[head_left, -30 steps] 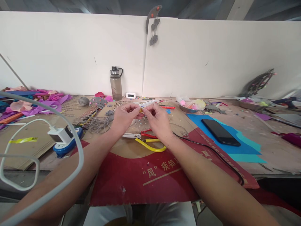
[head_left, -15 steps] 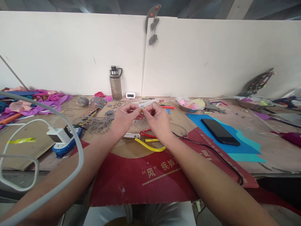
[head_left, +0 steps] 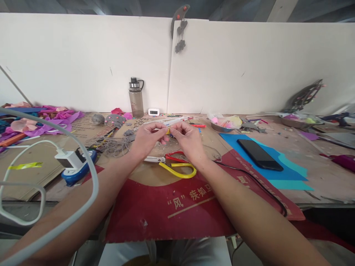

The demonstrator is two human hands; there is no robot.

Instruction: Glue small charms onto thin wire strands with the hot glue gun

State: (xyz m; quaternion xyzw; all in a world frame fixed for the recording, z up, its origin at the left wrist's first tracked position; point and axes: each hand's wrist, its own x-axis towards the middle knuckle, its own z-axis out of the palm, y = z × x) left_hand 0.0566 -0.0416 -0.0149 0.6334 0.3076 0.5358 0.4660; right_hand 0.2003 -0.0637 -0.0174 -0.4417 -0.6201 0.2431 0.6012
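Note:
My left hand [head_left: 147, 139] and my right hand [head_left: 189, 141] meet above the middle of the cardboard. Both are closed in a pinch, thumbs against forefingers, on a small yellow piece [head_left: 168, 131] between them. It is too small and too covered by fingers for me to tell its kind. Just below the hands lie a red handle [head_left: 176, 154], a curved yellow handle [head_left: 183, 175] and a pale metal tool end [head_left: 154, 159]; my right hand partly covers the red one. Left of my left hand is a tangle of grey yarn [head_left: 112, 146].
The cardboard sheet [head_left: 166, 214] covers the table front. A bottle [head_left: 135, 101] and small digital clock [head_left: 153, 112] stand at the back. Right lies a black phone [head_left: 259, 155] on blue sheets. Left, a white cable [head_left: 95, 177] loops across near a charger [head_left: 69, 160].
My right hand has shifted slightly to the right and its fingers have turned, showing more of the yellow piece. The left hand stays nearly in place.

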